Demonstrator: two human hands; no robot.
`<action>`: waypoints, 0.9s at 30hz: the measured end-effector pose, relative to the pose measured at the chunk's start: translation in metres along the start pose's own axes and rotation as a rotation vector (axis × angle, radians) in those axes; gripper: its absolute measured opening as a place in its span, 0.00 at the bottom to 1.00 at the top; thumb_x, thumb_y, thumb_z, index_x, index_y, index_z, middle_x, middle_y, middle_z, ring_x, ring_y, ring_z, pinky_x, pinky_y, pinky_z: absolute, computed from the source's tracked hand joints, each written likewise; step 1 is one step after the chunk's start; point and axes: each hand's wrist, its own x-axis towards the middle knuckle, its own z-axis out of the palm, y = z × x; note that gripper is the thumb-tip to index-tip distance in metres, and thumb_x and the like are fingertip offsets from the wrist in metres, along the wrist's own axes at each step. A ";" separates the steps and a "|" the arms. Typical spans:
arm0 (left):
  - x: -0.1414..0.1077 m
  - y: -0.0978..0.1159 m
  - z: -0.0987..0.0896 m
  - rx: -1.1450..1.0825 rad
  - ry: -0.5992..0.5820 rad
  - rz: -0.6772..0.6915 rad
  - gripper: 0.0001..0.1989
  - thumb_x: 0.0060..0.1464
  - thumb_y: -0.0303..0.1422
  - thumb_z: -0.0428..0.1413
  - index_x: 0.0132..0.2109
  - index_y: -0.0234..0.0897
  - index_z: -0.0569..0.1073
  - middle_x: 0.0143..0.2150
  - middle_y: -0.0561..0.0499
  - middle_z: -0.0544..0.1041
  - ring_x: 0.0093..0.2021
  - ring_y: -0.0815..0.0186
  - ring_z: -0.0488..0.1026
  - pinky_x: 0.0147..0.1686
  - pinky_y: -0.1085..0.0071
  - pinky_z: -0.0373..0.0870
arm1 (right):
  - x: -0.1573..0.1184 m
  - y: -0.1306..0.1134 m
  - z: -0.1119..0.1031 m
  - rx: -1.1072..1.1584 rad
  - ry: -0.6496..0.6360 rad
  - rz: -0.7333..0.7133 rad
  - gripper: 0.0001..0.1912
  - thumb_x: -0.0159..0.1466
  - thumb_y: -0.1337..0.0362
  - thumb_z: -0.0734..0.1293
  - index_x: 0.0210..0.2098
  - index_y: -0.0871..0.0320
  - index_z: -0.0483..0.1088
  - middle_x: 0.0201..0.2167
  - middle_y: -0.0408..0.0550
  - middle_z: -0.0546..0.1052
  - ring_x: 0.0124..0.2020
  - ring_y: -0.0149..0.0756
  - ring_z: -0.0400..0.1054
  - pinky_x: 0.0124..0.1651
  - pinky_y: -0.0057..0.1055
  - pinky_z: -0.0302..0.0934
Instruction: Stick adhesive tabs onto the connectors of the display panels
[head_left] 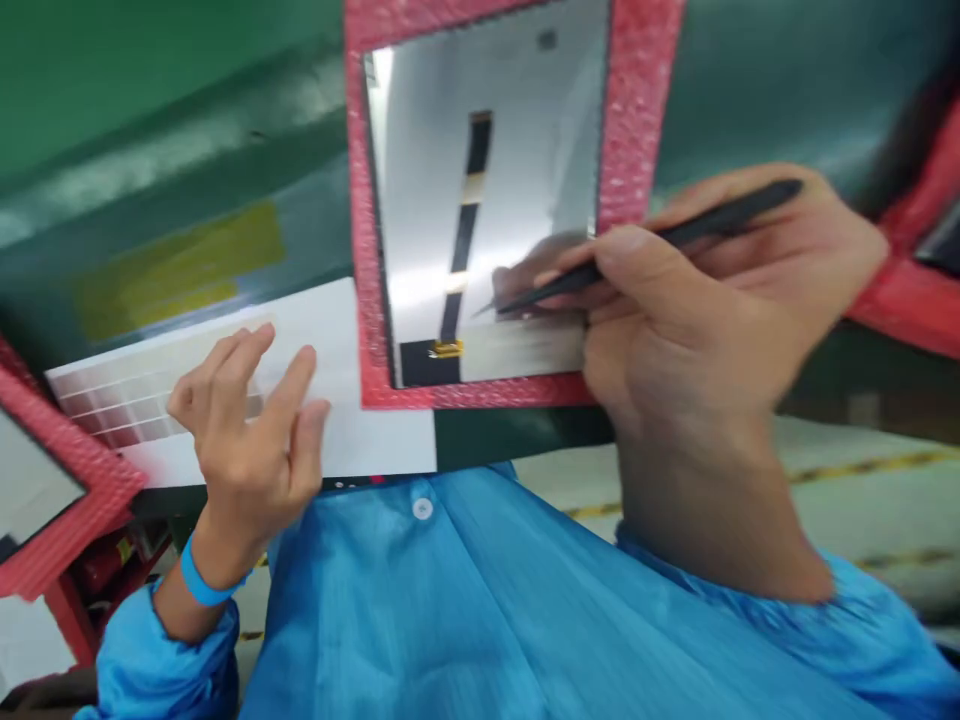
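My right hand (690,310) is closed around black tweezers (555,288), whose thin tips point left over a shiny, mirror-like display panel (540,130). A dark flex cable (465,230) with gold-coloured bands runs down the panel to a yellow connector end near its lower edge. The tips hover close to the lower cable; whether they touch the panel I cannot tell. Under the panel lies a pink foam sheet (634,110). My left hand (255,420), fingers spread and half bent, is over a white sheet (375,435) bearing rows of small pale labels (112,400).
A green mat (517,440) covers the table, with a yellow patch (180,265) at the left. More pink foam (82,510) with a panel stands at the lower left, and another red-pink edge (907,300) at the right.
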 end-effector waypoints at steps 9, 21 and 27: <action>-0.020 -0.053 -0.004 0.146 -0.145 -0.191 0.28 0.68 0.45 0.61 0.69 0.42 0.73 0.70 0.36 0.71 0.71 0.40 0.66 0.67 0.44 0.63 | -0.026 -0.013 0.101 -0.008 -0.485 0.160 0.16 0.62 0.61 0.81 0.36 0.50 0.69 0.29 0.36 0.81 0.31 0.35 0.81 0.32 0.29 0.79; -0.014 -0.044 -0.005 0.121 -0.228 -0.224 0.30 0.67 0.43 0.59 0.73 0.44 0.69 0.71 0.31 0.66 0.72 0.33 0.62 0.63 0.41 0.60 | -0.021 0.011 0.118 -0.090 -0.525 0.197 0.19 0.64 0.59 0.81 0.37 0.50 0.67 0.30 0.38 0.79 0.35 0.37 0.81 0.35 0.32 0.79; -0.013 -0.041 -0.006 0.091 -0.252 -0.253 0.30 0.67 0.43 0.58 0.73 0.45 0.69 0.72 0.32 0.65 0.72 0.31 0.61 0.64 0.40 0.59 | -0.006 0.017 0.122 -0.124 -0.589 0.293 0.20 0.62 0.64 0.82 0.38 0.50 0.66 0.29 0.40 0.80 0.36 0.41 0.81 0.31 0.33 0.77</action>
